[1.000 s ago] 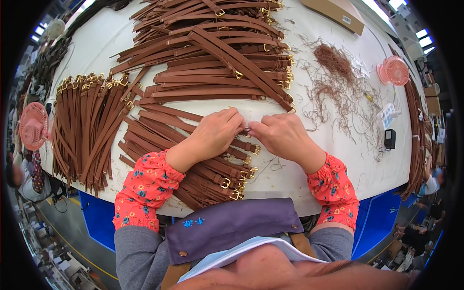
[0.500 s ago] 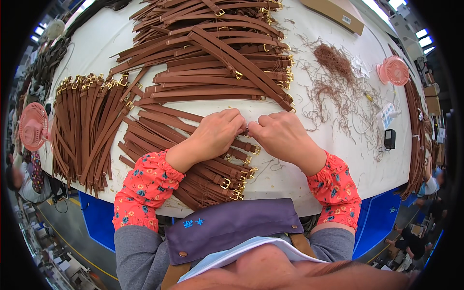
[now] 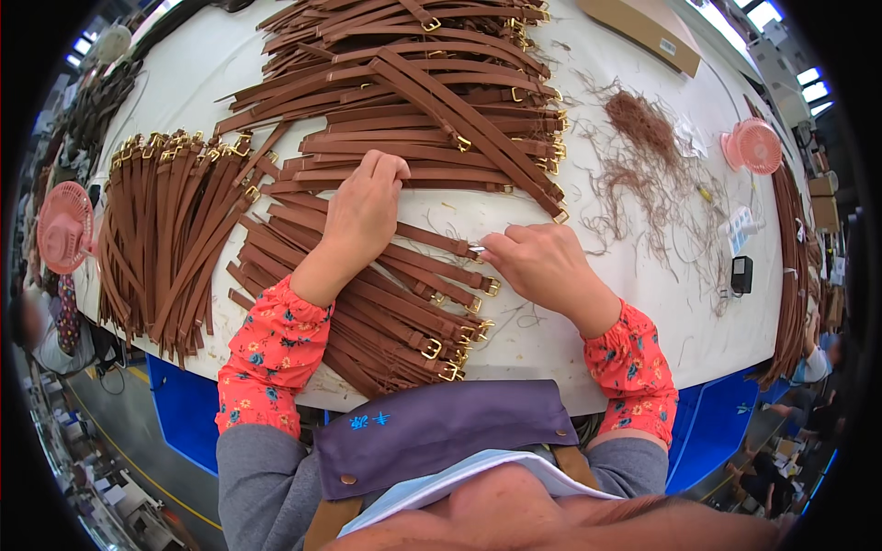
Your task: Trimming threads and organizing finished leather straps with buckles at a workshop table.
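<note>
I'm pinning a brown strap point(image 3: 432, 241) flat w/ my L hand point(image 3: 363, 211) on the white table point(image 3: 514, 344) while my R hand point(image 3: 542, 266) is pinching a small metal snipper point(image 3: 477, 249) at its buckle end, & I'm risking nicking the leather if it slips

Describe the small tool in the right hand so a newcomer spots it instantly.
Start at the white worktable and find the fanned pile of brown leather straps with gold buckles nearest the person. At its upper right edge, the right hand pinches a small silvery metal tool at one strap's end. It is the only shiny grey thing among brown straps.
</note>
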`<control>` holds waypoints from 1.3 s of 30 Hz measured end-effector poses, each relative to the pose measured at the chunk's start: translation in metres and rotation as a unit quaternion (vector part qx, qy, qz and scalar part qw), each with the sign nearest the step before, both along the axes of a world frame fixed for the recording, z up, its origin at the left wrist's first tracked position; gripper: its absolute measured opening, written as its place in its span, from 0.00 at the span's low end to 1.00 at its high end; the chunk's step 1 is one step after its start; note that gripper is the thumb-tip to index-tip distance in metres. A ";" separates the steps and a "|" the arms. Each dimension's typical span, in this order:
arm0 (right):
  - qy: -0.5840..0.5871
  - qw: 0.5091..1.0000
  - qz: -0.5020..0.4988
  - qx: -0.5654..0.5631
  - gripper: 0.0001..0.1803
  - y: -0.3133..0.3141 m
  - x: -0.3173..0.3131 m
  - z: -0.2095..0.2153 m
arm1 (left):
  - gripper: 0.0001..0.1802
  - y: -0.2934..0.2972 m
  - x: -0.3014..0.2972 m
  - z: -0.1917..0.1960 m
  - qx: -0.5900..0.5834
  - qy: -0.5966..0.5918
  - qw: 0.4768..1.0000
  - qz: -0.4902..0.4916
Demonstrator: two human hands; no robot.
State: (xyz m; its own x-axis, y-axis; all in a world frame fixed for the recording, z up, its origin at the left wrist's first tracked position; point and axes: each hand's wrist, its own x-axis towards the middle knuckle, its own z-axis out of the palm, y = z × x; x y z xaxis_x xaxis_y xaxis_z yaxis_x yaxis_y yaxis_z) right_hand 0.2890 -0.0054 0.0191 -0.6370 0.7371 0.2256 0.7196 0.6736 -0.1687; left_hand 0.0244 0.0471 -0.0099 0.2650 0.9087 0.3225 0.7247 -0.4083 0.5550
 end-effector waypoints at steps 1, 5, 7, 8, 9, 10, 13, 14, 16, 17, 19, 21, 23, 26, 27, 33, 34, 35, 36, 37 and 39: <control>0.000 1.000 0.000 -0.001 0.07 0.000 0.001 0.000 | 0.07 -0.001 0.001 0.010 -0.001 0.000 1.000 0.000; 0.002 1.000 0.000 -0.001 0.06 0.003 0.004 0.005 | 0.15 -0.014 0.008 0.021 -0.152 -0.095 0.964 -0.196; 0.003 1.000 0.001 0.004 0.06 0.005 0.003 0.011 | 0.10 -0.020 0.013 0.009 -0.174 -0.081 0.954 -0.232; 0.009 1.000 0.008 0.009 0.07 0.007 0.001 0.014 | 0.07 -0.020 0.014 0.004 -0.162 -0.064 0.959 -0.222; 0.015 1.000 0.012 0.014 0.07 0.008 -0.001 0.016 | 0.07 -0.020 0.014 0.003 -0.162 -0.065 0.959 -0.223; 0.014 1.000 0.012 0.014 0.07 0.009 -0.004 0.017 | 0.06 -0.020 0.014 0.001 -0.154 -0.078 0.959 -0.226; -0.018 0.999 0.042 0.009 0.08 0.013 -0.010 0.017 | 0.05 -0.018 0.014 -0.003 -0.137 -0.098 0.957 -0.235; -0.040 0.998 0.050 0.011 0.08 0.015 -0.010 0.017 | 0.04 -0.018 0.015 -0.004 -0.128 -0.106 0.957 -0.240; -0.063 0.996 0.059 0.013 0.09 0.016 -0.012 0.016 | 0.04 -0.021 0.018 -0.001 -0.117 -0.090 0.963 -0.228; -0.076 0.995 0.062 0.015 0.09 0.016 -0.013 0.016 | 0.04 -0.023 0.019 0.000 -0.106 -0.074 0.968 -0.216; -0.088 0.994 0.065 0.018 0.10 0.017 -0.015 0.017 | 0.04 -0.025 0.020 -0.001 -0.077 -0.049 0.971 -0.223; -0.104 0.992 0.066 0.014 0.09 0.018 -0.017 0.019 | 0.05 -0.026 0.021 -0.003 -0.050 -0.023 0.972 -0.229; -0.113 0.991 0.071 0.014 0.09 0.019 -0.019 0.021 | 0.05 -0.026 0.021 -0.005 -0.023 0.006 0.970 -0.242; -0.125 0.989 0.081 0.018 0.07 0.021 -0.022 0.025 | 0.07 -0.024 0.023 -0.007 -0.008 0.011 0.972 -0.237; -0.128 0.988 0.087 0.022 0.07 0.021 -0.024 0.027 | 0.07 -0.025 0.023 -0.007 -0.009 0.012 0.972 -0.236; -0.127 0.984 0.124 0.020 0.07 0.032 -0.024 0.029 | 0.08 -0.026 0.025 -0.007 -0.016 0.028 0.974 -0.223; -0.127 0.984 0.124 0.020 0.07 0.034 -0.023 0.029 | 0.08 -0.026 0.025 -0.006 -0.016 0.027 0.974 -0.224; -0.118 0.985 0.125 0.005 0.08 0.036 -0.022 0.029 | 0.08 -0.026 0.026 -0.006 -0.017 0.026 0.974 -0.225; -0.109 0.986 0.127 -0.009 0.08 0.038 -0.021 0.029 | 0.08 -0.026 0.025 -0.006 -0.017 0.026 0.974 -0.224; -0.108 0.986 0.127 -0.009 0.08 0.039 -0.021 0.028 | 0.09 -0.026 0.025 -0.006 -0.019 0.029 0.974 -0.223; -0.102 0.986 0.132 -0.018 0.08 0.040 -0.021 0.027 | 0.09 -0.026 0.025 -0.006 -0.021 0.032 0.974 -0.222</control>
